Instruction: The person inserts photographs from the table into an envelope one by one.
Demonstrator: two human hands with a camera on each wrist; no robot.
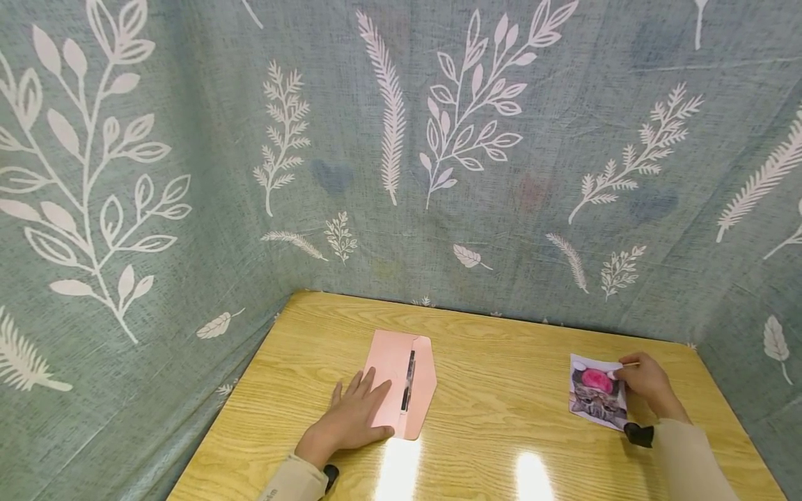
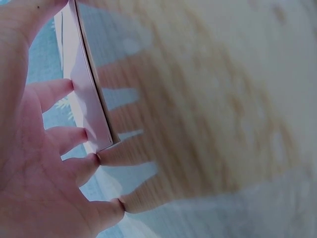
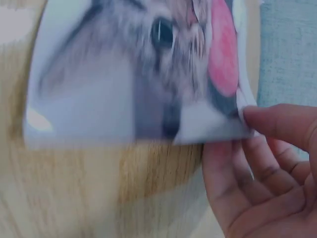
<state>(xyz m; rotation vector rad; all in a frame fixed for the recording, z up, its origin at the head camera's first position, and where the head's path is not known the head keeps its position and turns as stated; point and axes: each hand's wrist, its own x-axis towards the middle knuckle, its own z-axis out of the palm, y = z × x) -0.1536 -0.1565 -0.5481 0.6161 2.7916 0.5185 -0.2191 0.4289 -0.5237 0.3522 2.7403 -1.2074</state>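
A pink envelope (image 1: 382, 362) lies on the table with its flap (image 1: 426, 376) folded out to the right. Along its mouth shows a narrow dark strip of something inside (image 1: 408, 381); what it is cannot be told. My left hand (image 1: 358, 417) rests on the envelope with its fingers spread, and the left wrist view shows the fingertips beside the envelope's edge (image 2: 91, 94). To the right, my right hand (image 1: 647, 383) pinches a photo of a cat (image 1: 595, 403) by its edge between thumb and fingers. The cat print (image 3: 163, 59) appears upside down in the head view, with a pink patch.
The glossy wooden table (image 1: 501, 390) reflects two bright light patches near its front. A grey-green cloth with white leaf prints (image 1: 401, 243) hangs behind the table and along both sides.
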